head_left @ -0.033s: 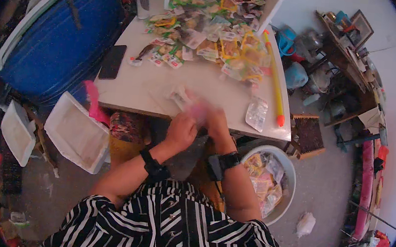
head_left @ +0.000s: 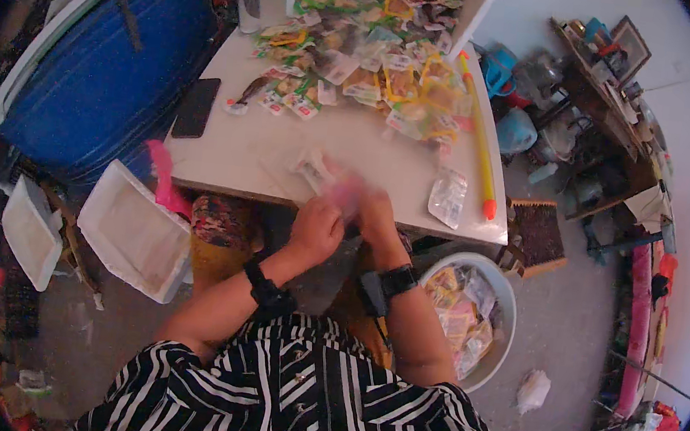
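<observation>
At the table's near edge my left hand (head_left: 317, 228) and my right hand (head_left: 376, 216) are close together with bent fingers. Between them is a small clear plastic packet (head_left: 313, 171) with a pinkish patch, blurred in part. My left fingers are closed on its near end. My right hand is closed against the same packet, its fingertips partly hidden. Farther back, a heap of small food packets (head_left: 360, 81), green, yellow and clear, spreads over the white table (head_left: 241, 157). One clear packet (head_left: 447, 198) lies apart, right of my hands.
A yellow tube with orange ends (head_left: 480, 137) lies along the table's right edge. A black phone (head_left: 196, 108) rests at the left edge. On the floor stand a round white tub (head_left: 510, 319) of packets, right, and a white foam box (head_left: 135, 230), left. A blue tub (head_left: 116, 62) stands beside the table.
</observation>
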`<state>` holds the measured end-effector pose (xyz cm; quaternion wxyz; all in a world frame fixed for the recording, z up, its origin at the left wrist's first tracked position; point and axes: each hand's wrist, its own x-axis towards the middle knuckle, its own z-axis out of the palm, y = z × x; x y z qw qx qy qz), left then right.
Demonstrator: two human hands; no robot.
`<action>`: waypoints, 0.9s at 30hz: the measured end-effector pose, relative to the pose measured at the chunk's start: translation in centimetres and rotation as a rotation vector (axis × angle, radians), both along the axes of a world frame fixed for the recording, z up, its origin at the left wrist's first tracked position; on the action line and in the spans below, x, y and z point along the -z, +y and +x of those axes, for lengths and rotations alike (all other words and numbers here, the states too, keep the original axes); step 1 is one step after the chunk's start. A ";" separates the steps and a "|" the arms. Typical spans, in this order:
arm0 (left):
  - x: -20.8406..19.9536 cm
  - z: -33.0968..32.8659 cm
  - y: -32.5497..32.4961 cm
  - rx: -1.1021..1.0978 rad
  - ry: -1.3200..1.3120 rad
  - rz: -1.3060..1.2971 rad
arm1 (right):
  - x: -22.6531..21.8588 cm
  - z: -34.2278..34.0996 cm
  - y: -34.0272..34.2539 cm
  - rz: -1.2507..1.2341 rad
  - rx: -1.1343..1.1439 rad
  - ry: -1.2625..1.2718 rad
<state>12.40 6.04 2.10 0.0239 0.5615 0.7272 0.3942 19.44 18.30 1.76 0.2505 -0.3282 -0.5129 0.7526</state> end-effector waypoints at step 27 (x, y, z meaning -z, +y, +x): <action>7.0 -7.7 -14.2 -0.239 0.072 -0.119 | 8.2 44.0 5.6 0.351 0.722 -0.634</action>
